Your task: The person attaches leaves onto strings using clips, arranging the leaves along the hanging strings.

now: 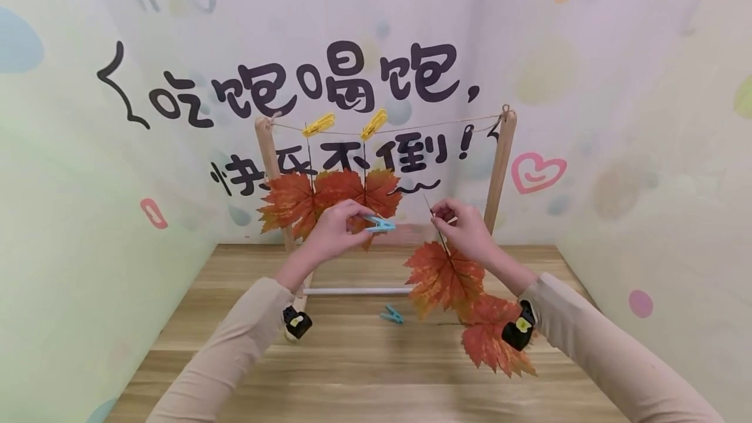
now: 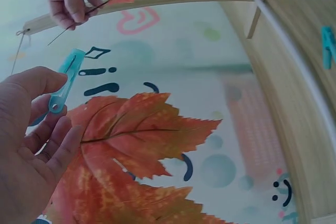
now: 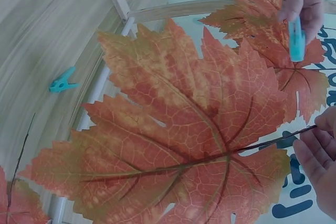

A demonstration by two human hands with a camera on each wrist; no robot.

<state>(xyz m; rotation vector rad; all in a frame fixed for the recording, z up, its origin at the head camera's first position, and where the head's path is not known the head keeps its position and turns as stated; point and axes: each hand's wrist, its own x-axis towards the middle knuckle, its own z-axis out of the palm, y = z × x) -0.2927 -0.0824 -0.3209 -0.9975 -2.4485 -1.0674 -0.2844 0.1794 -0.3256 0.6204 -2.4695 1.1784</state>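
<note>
My left hand [image 1: 339,230] pinches a blue clothespin [image 1: 380,224] between thumb and fingers, in front of the hanging leaves. The right hand [image 1: 464,227] pinches the dark stem of an orange-red maple leaf [image 1: 448,273], whose blade hangs below the fingers. In the right wrist view this leaf's broad veined face [image 3: 184,140] fills the middle. Two maple leaves [image 1: 288,201] hang by their stems from a thin string [image 1: 423,126], each held by a yellow clothespin [image 1: 319,125]. The string runs between two wooden posts [image 1: 502,162].
On the wooden table [image 1: 352,371] lie another blue clothespin [image 1: 391,314] and another maple leaf [image 1: 496,338], the leaf partly under the right wrist. A white rod [image 1: 358,291] crosses low between the posts. Behind stands a printed curtain [image 1: 587,83] with black lettering.
</note>
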